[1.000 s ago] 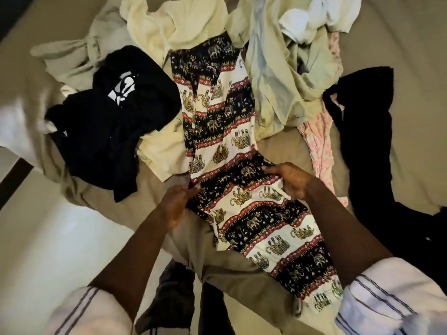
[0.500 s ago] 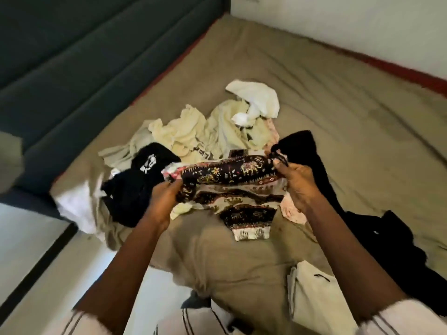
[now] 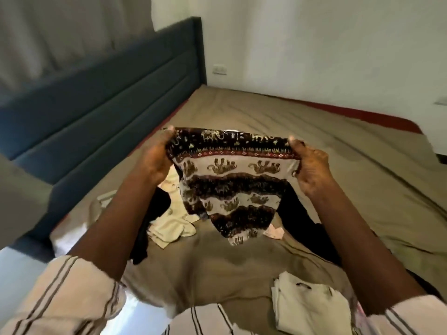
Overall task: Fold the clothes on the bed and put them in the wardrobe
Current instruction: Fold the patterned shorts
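Both hands, left [image 3: 154,160] and right [image 3: 312,165], grip patterned trousers [image 3: 232,180] above the bed [image 3: 338,151]; folding underway, next halve them again.

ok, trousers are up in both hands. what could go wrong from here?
1. The left hand and right hand grip only the top edge of the patterned trousers; the hanging part is bunched, so the fold may come out crooked.
2. Loose clothes lie right below and may get caught up.
3. The folded cream garment lies close by the right arm; it could get knocked.
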A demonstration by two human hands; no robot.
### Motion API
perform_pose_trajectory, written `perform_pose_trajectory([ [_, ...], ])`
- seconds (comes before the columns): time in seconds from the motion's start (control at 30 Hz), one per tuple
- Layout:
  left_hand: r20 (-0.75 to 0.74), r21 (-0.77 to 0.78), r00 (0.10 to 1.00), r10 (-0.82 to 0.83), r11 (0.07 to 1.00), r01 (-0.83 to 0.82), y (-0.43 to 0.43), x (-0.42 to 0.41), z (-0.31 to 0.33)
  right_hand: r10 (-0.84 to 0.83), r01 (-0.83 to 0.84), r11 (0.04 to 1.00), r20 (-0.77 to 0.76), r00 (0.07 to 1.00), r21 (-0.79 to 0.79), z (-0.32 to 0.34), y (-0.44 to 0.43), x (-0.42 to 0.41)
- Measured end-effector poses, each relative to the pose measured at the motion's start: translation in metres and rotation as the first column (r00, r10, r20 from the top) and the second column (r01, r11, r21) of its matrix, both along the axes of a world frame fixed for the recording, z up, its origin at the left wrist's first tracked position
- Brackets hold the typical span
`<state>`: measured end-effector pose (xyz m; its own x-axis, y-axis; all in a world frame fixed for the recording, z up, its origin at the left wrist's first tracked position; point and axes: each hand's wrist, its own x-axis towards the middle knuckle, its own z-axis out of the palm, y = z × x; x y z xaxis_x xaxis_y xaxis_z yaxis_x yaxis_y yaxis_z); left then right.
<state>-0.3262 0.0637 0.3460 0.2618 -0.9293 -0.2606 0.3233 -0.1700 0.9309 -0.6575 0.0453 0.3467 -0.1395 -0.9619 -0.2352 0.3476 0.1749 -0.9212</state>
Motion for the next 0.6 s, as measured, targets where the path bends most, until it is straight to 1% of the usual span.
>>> perform_pose_trajectory([
  [0.03,0.043,0.001,0.997,-0.071,0.997,0.071,0.002,-0.009,0.001,0.033,-0.032,0.999,-0.046,0.998,0.02,-0.001,0.005,-0.002],
  [0.07,0.112,0.062,0.98,-0.164,0.986,0.157,0.004,-0.019,-0.003,0.072,-0.066,0.996,-0.087,0.994,0.068,-0.005,0.01,-0.003],
  [0.1,0.177,0.158,0.953,-0.245,0.963,0.218,0.003,-0.03,-0.012,0.112,-0.099,0.987,-0.108,0.988,0.126,-0.01,0.015,-0.006],
  [0.17,0.255,0.29,0.925,-0.282,0.935,0.205,-0.002,-0.042,-0.02,0.131,-0.111,0.97,-0.083,0.988,0.216,-0.02,0.016,-0.012],
  [0.2,0.236,0.312,0.93,-0.28,0.929,0.201,-0.006,-0.046,-0.018,0.113,-0.099,0.966,-0.044,0.993,0.24,-0.021,0.018,-0.019],
  [0.23,0.165,0.309,0.947,-0.274,0.926,0.214,-0.01,-0.046,-0.015,0.084,-0.085,0.964,0.017,0.996,0.253,-0.02,0.019,-0.025],
  [0.3,-0.007,0.228,0.965,-0.264,0.939,0.258,-0.019,-0.042,-0.011,0.014,-0.058,0.966,0.171,0.985,0.254,-0.017,0.02,-0.039],
  [0.33,-0.067,0.18,0.96,-0.271,0.943,0.279,-0.019,-0.04,-0.011,-0.003,-0.05,0.971,0.223,0.975,0.236,-0.017,0.02,-0.047],
  [0.37,-0.071,0.165,0.945,-0.319,0.931,0.326,-0.017,-0.042,-0.014,-0.004,-0.051,0.973,0.238,0.971,0.226,-0.017,0.02,-0.053],
  [0.4,-0.014,0.194,0.92,-0.392,0.901,0.387,-0.015,-0.046,-0.021,0.016,-0.07,0.969,0.226,0.974,0.236,-0.019,0.022,-0.057],
  [0.43,0.084,0.262,0.881,-0.465,0.864,0.43,-0.012,-0.054,-0.028,0.043,-0.089,0.96,0.173,0.984,0.265,-0.023,0.025,-0.061],
  [0.47,0.176,0.336,0.843,-0.509,0.836,0.434,-0.008,-0.064,-0.033,0.072,-0.102,0.948,0.108,0.992,0.302,-0.03,0.027,-0.063],
  [0.5,0.239,0.388,0.828,-0.507,0.832,0.397,-0.007,-0.071,-0.041,0.101,-0.109,0.934,0.041,0.994,0.341,-0.036,0.03,-0.064],
  [0.53,0.247,0.415,0.836,-0.489,0.833,0.365,-0.008,-0.077,-0.045,0.114,-0.097,0.924,-0.026,0.993,0.37,-0.042,0.031,-0.066],
  [0.6,0.193,0.428,0.869,-0.456,0.836,0.344,-0.012,-0.079,-0.048,0.083,-0.023,0.916,-0.135,0.987,0.4,-0.05,0.034,-0.071],
])
